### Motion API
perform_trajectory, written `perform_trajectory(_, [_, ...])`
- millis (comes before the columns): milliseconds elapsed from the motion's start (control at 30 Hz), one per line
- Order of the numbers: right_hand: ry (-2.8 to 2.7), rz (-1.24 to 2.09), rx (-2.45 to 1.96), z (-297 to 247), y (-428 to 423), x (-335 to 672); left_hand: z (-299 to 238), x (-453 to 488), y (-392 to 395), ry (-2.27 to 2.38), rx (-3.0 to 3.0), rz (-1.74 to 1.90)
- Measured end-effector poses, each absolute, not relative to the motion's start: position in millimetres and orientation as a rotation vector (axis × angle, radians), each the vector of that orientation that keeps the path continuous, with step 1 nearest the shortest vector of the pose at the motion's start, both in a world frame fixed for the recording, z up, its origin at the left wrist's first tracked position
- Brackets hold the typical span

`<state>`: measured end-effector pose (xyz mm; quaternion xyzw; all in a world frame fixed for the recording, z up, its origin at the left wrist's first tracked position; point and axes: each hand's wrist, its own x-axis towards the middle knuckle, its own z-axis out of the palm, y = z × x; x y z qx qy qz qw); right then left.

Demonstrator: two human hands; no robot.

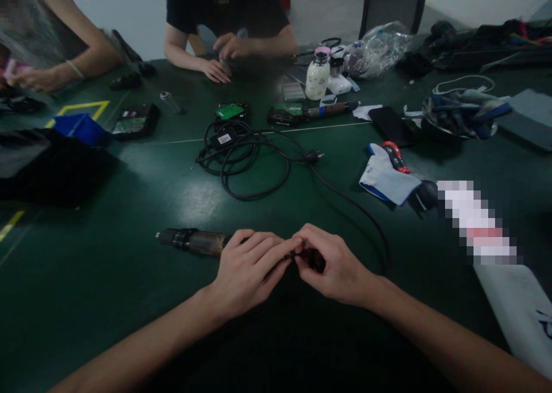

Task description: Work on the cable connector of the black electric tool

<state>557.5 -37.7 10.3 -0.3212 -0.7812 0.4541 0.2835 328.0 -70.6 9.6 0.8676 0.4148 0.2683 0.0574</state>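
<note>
An electric screwdriver lies level near the table's front, its dark bit end pointing left. My left hand is closed over the rear of its body, hiding that part. Close on the right, my right hand has its thumb and fingers pinched together, with the fingertips of both hands almost meeting. Something small and dark shows between the fingertips and inside the right hand's curl; its kind is hidden. A black cord runs from the middle of the table down behind my right hand.
Coiled cable with a plug lies ahead. White-blue gloves, a phone and a bowl of tools are right. Opened drives and a bottle stand farther back. A black bin is left. Two people sit opposite.
</note>
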Motion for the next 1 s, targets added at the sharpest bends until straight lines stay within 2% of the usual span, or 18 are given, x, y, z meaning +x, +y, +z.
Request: perform_trajectory(1000, [-2.107, 1.213, -0.864, 10.7, -37.2, 557.7, 11.1, 327.9, -69.8, 1.235, 2.620, 0.806])
